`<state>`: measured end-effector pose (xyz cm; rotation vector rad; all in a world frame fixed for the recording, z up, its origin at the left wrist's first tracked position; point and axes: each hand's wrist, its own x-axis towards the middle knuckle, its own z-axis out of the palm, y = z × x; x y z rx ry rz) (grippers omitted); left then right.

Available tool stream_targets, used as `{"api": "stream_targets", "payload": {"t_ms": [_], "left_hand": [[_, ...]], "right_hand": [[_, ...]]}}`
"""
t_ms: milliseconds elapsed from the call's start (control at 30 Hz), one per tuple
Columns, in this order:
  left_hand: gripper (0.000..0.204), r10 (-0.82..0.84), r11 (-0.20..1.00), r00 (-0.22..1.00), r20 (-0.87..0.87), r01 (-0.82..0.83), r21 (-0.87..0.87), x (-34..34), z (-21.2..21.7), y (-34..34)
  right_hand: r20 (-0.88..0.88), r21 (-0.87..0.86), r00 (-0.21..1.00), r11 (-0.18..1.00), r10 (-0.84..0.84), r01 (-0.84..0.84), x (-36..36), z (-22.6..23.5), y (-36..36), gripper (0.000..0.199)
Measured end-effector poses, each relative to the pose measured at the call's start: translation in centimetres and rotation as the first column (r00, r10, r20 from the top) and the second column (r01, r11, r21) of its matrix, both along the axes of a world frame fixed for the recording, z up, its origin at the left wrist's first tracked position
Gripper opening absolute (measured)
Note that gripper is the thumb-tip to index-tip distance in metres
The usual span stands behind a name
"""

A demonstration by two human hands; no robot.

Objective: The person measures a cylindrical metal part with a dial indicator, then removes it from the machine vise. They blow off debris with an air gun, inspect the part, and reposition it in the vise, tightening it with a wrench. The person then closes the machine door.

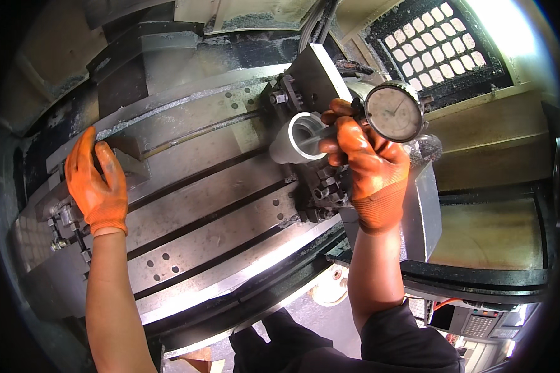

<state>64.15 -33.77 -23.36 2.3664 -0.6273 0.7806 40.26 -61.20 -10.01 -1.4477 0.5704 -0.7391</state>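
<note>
Round dial gauge (393, 113), glass-faced, gripped in gloved right hand (367, 165) at a smooth metal ring (297, 138); left hand (96, 183) rests flat, fingers spread, on slotted steel table (211, 205).

The dial gauge (393, 113) has marks too small to read, and its stem is lost behind the gloved right hand (367, 168), whose fingertips go out of sight at the mouth of the metal ring (297, 138). The left hand (96, 183) covers part of a dark block (130, 158) on the machine table (211, 205). The clamp (323, 186) under the ring sits mostly in shadow.
</note>
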Motion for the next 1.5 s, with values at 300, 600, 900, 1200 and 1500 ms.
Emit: {"api": "stream_targets", "payload": {"t_ms": [300,600,900,1200,1500], "left_hand": [[0.032,-0.013,1.0,1.0,0.018,0.013,0.0,0.2,0.0,0.0],[0.032,-0.017,1.0,1.0,0.007,0.017,0.002,0.2,0.0,0.1],[0.033,-0.02,1.0,1.0,0.001,0.02,0.002,0.1,0.1,0.1],[0.032,-0.021,1.0,1.0,-0.003,0.021,0.004,0.1,0.0,0.1],[0.032,-0.005,1.0,1.0,0.004,0.005,0.015,0.2,-0.1,0.1]], "right_hand": [[-0.078,-0.12,0.995,0.991,-0.062,0.052,0.6,0.3,0.8,0.031],[-0.1,-0.151,0.994,0.988,-0.036,0.021,0.4,0.6,0.5,0.038],[-0.133,-0.088,0.989,0.995,-0.061,0.05,0.4,0.8,0.1,0.037],[-0.097,-0.116,0.994,0.992,-0.056,0.044,0.3,0.5,0.5,0.033],[-0.089,-0.134,0.995,0.99,-0.047,0.035,0.2,0.3,0.5,0.031]]}}
